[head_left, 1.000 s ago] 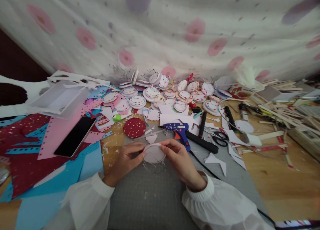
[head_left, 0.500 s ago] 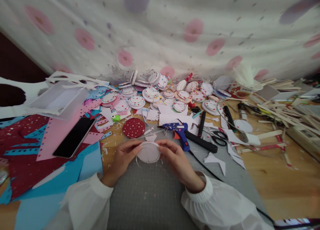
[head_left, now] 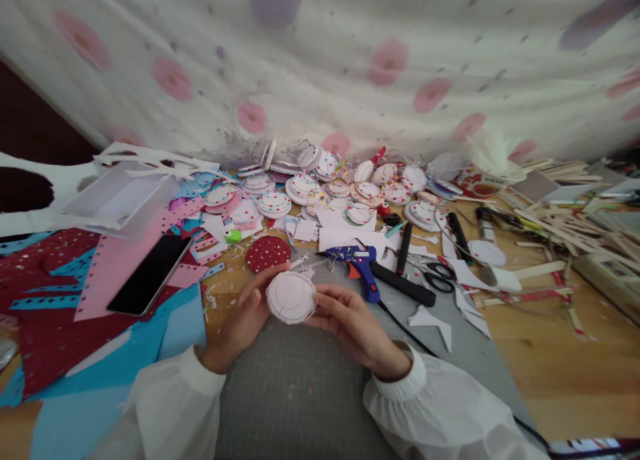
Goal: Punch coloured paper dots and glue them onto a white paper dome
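Observation:
A round white paper disc (head_left: 292, 297), with a ring line on its face and a thin edging round its rim, is held up over the grey cutting mat (head_left: 295, 393). My right hand (head_left: 350, 323) pinches its right edge between thumb and fingers. On the other side, my left hand (head_left: 243, 323) curls loosely round the disc's left edge, its fingers partly hidden behind it. Just beyond lies a red dotted disc (head_left: 268, 253). A blue hot glue gun (head_left: 357, 257) rests on the mat to the right of my hands.
Several decorated paper discs (head_left: 305, 188) are piled at the back. A black phone (head_left: 150, 275) lies on coloured sheets at the left, near a white box (head_left: 120, 207). Scissors (head_left: 440, 277), paper scraps (head_left: 433, 327) and wooden sticks (head_left: 565, 223) are to the right.
The disc has turned so its face shows more fully and has shifted slightly left. My left thumb has come off its front; my right hand has moved along the edge.

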`<control>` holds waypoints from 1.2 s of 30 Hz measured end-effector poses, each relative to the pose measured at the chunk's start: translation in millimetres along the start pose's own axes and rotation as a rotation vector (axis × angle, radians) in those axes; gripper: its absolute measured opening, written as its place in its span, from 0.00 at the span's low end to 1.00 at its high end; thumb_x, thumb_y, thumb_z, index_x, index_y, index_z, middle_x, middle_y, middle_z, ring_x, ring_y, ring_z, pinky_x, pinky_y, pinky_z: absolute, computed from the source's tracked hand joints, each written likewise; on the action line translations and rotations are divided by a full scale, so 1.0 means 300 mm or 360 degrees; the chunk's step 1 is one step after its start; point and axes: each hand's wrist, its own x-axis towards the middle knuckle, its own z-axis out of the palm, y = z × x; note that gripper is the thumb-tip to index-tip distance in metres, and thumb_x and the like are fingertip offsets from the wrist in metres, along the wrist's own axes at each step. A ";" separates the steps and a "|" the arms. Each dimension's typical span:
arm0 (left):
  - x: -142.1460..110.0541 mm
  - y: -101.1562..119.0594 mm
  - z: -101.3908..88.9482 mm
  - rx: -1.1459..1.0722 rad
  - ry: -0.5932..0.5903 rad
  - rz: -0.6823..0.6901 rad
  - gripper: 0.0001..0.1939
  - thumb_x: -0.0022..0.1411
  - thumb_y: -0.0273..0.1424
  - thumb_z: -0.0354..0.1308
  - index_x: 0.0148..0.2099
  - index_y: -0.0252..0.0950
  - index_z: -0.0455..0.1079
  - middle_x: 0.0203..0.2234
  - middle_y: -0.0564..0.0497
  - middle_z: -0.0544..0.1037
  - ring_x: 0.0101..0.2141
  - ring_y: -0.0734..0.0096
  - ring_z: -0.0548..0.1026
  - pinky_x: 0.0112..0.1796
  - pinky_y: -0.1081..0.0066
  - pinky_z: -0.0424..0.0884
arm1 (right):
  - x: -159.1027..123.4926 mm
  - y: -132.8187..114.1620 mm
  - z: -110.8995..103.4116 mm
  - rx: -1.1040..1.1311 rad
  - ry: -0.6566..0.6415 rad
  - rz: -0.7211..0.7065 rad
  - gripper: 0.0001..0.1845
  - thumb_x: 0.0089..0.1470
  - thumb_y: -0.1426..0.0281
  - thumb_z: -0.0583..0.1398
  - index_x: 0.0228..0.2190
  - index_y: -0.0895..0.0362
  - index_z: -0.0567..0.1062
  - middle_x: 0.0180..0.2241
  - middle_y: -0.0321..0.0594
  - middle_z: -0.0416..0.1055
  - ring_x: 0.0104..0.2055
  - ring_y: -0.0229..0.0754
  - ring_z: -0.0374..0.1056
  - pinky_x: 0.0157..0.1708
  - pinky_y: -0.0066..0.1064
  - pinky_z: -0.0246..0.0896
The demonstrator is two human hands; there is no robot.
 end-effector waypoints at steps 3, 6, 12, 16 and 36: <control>-0.007 -0.008 -0.003 -0.0070 -0.0237 0.0012 0.50 0.43 0.61 0.64 0.64 0.43 0.61 0.52 0.41 0.75 0.52 0.47 0.73 0.50 0.56 0.72 | -0.007 -0.001 0.005 0.0163 -0.0072 0.0087 0.17 0.47 0.65 0.70 0.39 0.58 0.78 0.37 0.39 0.79 0.39 0.39 0.76 0.45 0.33 0.71; -0.009 -0.014 -0.008 -0.0119 -0.0387 0.0006 0.49 0.44 0.48 0.72 0.65 0.48 0.57 0.56 0.46 0.73 0.55 0.50 0.71 0.54 0.57 0.68 | -0.011 0.002 0.011 0.0203 -0.0151 0.0141 0.18 0.48 0.66 0.70 0.41 0.58 0.78 0.40 0.40 0.79 0.40 0.38 0.75 0.47 0.32 0.70; -0.007 -0.031 -0.018 -0.0101 -0.0285 -0.0031 0.42 0.44 0.48 0.72 0.60 0.43 0.65 0.55 0.44 0.73 0.56 0.47 0.70 0.55 0.55 0.67 | -0.018 -0.001 0.018 0.0140 -0.0186 0.0160 0.17 0.49 0.67 0.69 0.41 0.60 0.80 0.41 0.42 0.79 0.39 0.37 0.75 0.45 0.31 0.71; -0.005 -0.056 -0.028 -0.0050 -0.0233 -0.0046 0.41 0.42 0.47 0.72 0.58 0.40 0.68 0.55 0.40 0.73 0.55 0.43 0.70 0.54 0.53 0.68 | -0.019 0.001 0.017 0.0147 -0.0140 0.0172 0.15 0.47 0.69 0.70 0.39 0.61 0.80 0.37 0.41 0.80 0.36 0.36 0.75 0.44 0.32 0.72; -0.005 -0.071 -0.046 -0.0055 -0.0345 -0.0021 0.40 0.46 0.46 0.71 0.60 0.39 0.67 0.55 0.42 0.73 0.54 0.43 0.70 0.54 0.54 0.67 | -0.014 0.000 0.021 0.0027 -0.0196 0.0205 0.18 0.47 0.67 0.70 0.40 0.63 0.80 0.38 0.43 0.80 0.35 0.36 0.76 0.39 0.26 0.74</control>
